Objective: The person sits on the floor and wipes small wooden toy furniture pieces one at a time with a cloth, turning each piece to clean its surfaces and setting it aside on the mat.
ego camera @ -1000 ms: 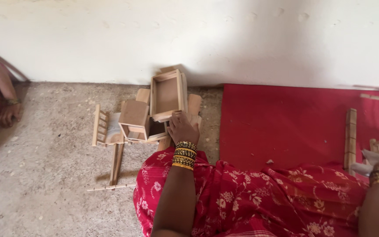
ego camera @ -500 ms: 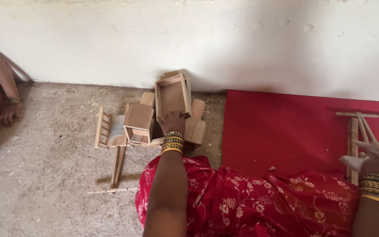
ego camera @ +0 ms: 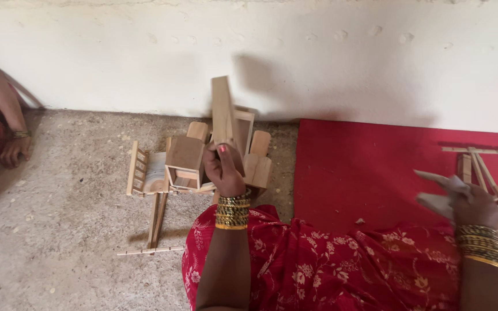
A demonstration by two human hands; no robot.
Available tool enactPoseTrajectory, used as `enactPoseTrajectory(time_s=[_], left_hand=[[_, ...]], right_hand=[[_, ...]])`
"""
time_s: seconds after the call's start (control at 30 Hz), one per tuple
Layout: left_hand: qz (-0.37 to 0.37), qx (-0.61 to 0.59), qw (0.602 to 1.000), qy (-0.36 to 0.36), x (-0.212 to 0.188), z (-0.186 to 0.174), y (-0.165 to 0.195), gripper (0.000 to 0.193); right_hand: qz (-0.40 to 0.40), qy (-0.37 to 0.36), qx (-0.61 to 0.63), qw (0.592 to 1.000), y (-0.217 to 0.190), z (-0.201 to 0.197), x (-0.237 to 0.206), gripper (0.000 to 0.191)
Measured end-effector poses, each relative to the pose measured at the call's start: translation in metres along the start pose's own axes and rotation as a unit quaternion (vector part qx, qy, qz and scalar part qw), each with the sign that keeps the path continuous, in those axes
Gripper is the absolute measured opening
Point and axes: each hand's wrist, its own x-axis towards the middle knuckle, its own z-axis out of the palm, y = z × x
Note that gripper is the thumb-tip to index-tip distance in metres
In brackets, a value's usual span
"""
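Pale, unfinished wood everywhere: a flat wooden panel raised upright in the left hand, fingers wrapped round its lower end in a full grip, thumb pressed to the near face, apparently to keep the board steady and clear of the pile below. Beneath and around that hand, a cluster of small wooden boxes on the concrete floor, open sides facing various ways, leaning on one another against the white wall. Just left of the boxes, a little ladder-like frame lying tilted; nearer the body, thin wooden sticks flat on the floor. Off to the right, over a red mat, the right hand closed on a crumpled whitish scrap, possibly paper or cloth, too blurred to tell, held low beside a stack of wooden slats, well apart from the boxes. Red floral fabric draped across the lap, gold bangles on the wrists. At the far left edge, another person's hand resting on the floor, away from the pieces.
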Motion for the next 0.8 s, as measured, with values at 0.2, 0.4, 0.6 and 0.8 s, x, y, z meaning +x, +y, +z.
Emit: enactPoseTrajectory(time_s=[0.2, 0.4, 0.6, 0.8], left_hand=[[-0.378, -0.094, 0.910, 0.140, -0.050, 0.048, 0.003, 0.047], [-0.639, -0.087, 0.751, 0.146, -0.105, 0.090, 0.007, 0.067], [-0.636, -0.164, 0.751, -0.067, -0.133, 0.091, 0.011, 0.060], [-0.604, -0.165, 0.779, 0.032, -0.137, 0.090, 0.003, 0.055]], right_hand=[[-0.290, 0.089, 0.106, 0.947, -0.102, -0.018, -0.047, 0.069], [-0.258, -0.087, 0.083, 0.959, -0.201, 0.053, -0.132, 0.027], [-0.368, 0.054, 0.329, 0.868, -0.182, 0.036, -0.124, 0.049], [0.166, -0.151, 0.455, 0.862, -0.206, 0.002, -0.118, 0.045]])
